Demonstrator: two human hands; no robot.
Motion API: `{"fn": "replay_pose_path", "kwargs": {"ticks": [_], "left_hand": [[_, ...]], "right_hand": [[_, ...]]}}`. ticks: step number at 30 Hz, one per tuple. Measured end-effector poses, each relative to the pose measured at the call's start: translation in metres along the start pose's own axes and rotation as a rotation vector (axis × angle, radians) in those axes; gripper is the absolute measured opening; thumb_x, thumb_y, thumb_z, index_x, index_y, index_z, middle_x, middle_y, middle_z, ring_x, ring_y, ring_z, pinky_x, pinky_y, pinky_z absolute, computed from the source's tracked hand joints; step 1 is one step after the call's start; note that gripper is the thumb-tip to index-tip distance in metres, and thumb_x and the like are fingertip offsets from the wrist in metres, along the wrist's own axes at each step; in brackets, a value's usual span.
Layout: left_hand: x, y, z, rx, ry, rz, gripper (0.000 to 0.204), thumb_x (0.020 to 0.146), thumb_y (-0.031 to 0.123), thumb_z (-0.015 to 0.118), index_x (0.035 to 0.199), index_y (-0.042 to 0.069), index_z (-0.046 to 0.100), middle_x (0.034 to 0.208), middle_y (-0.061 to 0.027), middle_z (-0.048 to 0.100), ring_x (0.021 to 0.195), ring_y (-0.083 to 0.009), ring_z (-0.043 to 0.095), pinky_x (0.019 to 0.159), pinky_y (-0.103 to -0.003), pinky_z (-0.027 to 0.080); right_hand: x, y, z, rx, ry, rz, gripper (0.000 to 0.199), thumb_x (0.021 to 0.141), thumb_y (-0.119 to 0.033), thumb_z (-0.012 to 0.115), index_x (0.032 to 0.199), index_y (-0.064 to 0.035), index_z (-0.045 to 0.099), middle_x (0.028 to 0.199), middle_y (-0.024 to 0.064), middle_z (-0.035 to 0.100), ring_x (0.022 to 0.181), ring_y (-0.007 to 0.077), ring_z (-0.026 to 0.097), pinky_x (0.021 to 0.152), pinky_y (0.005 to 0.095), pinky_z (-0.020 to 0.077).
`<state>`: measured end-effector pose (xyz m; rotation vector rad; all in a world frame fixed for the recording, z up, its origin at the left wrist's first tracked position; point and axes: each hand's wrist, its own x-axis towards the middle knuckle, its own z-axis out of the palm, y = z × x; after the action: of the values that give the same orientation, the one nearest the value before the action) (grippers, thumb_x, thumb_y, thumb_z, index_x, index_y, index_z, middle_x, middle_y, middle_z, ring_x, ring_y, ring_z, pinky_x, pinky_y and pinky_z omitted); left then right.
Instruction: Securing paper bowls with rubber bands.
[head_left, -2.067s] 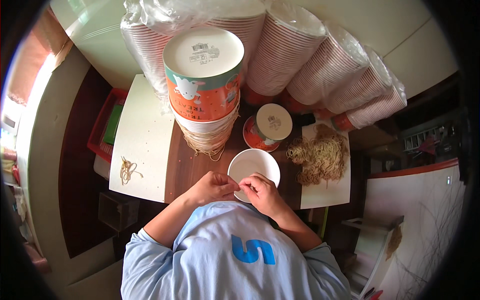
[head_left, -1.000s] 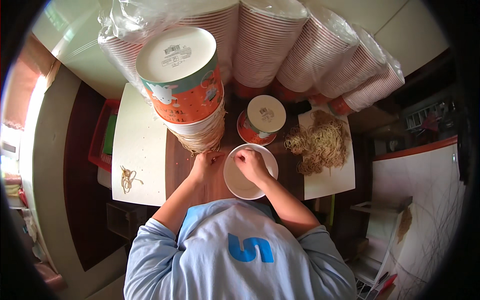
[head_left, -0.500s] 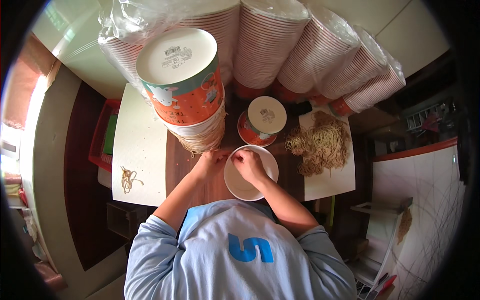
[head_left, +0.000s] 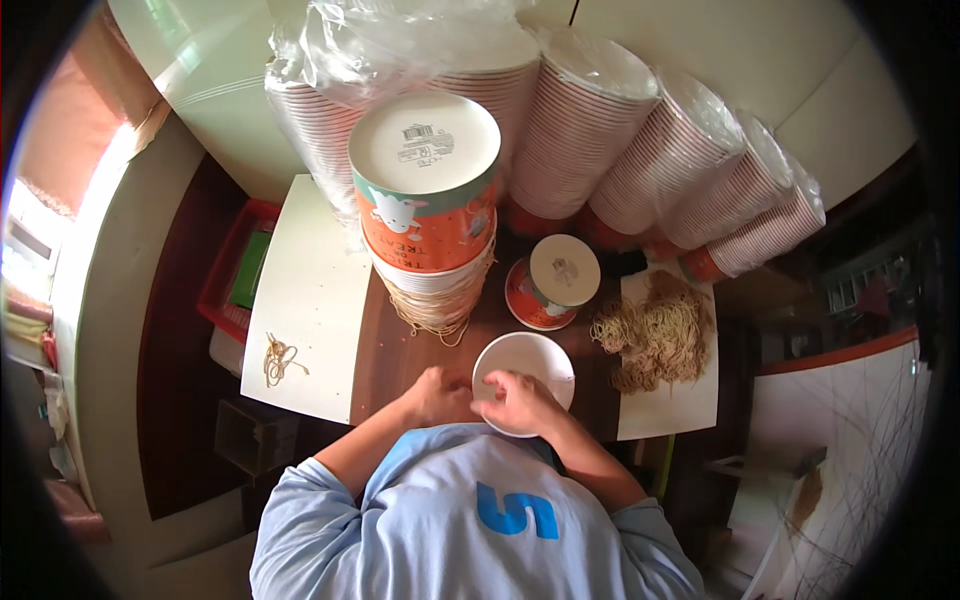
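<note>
Ideally, both the left hand (head_left: 437,397) and right hand (head_left: 520,403), pinching the round white paper lid (head_left: 524,366) at lower centre, keep it level on the dark wooden counter (head_left: 400,350).

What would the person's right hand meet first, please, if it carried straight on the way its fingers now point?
The right hand points up and left across the white bowl. Past its rim it would most likely meet the rubber bands under the tall cup stack, though depth is hard to judge from above.
</note>
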<state>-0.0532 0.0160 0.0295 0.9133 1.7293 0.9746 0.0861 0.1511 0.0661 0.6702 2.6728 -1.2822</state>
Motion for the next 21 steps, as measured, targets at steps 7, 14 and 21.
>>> {"fn": "replay_pose_path", "kwargs": {"ticks": [7, 14, 21], "left_hand": [[-0.043, -0.014, 0.006, -0.073, 0.077, 0.215, 0.011, 0.07, 0.008, 0.058, 0.076, 0.0, 0.063, 0.081, -0.0118, 0.056, 0.072, -0.0221, 0.059, 0.065, -0.032, 0.049], [-0.036, 0.001, 0.005, -0.781, -0.056, 0.16, 0.014, 0.085, 0.003, 0.05, 0.096, -0.001, 0.059, 0.103, -0.0107, 0.063, 0.099, -0.0177, 0.058, 0.088, -0.031, 0.045], [-0.031, -0.006, 0.024, -0.845, -0.015, 0.045, 0.013, 0.089, 0.006, 0.056, 0.098, -0.002, 0.061, 0.095, -0.0085, 0.065, 0.09, -0.0125, 0.06, 0.083, -0.027, 0.047]], "right_hand": [[-0.028, 0.01, -0.005, -0.102, -0.078, -0.138, 0.027, 0.071, -0.026, 0.069, 0.088, -0.0058, 0.061, 0.08, 0.0107, 0.061, 0.076, 0.0287, 0.061, 0.067, 0.0387, 0.0488], [-0.024, 0.0, -0.008, -0.125, -0.02, -0.209, 0.014, 0.074, -0.017, 0.064, 0.08, -0.0049, 0.06, 0.077, 0.0121, 0.06, 0.074, 0.0318, 0.06, 0.066, 0.0411, 0.0481], [-0.021, -0.019, -0.023, -0.019, 0.027, -0.262, 0.01, 0.076, -0.014, 0.063, 0.075, -0.0051, 0.059, 0.073, 0.0116, 0.059, 0.07, 0.031, 0.06, 0.063, 0.0401, 0.0473]]}}
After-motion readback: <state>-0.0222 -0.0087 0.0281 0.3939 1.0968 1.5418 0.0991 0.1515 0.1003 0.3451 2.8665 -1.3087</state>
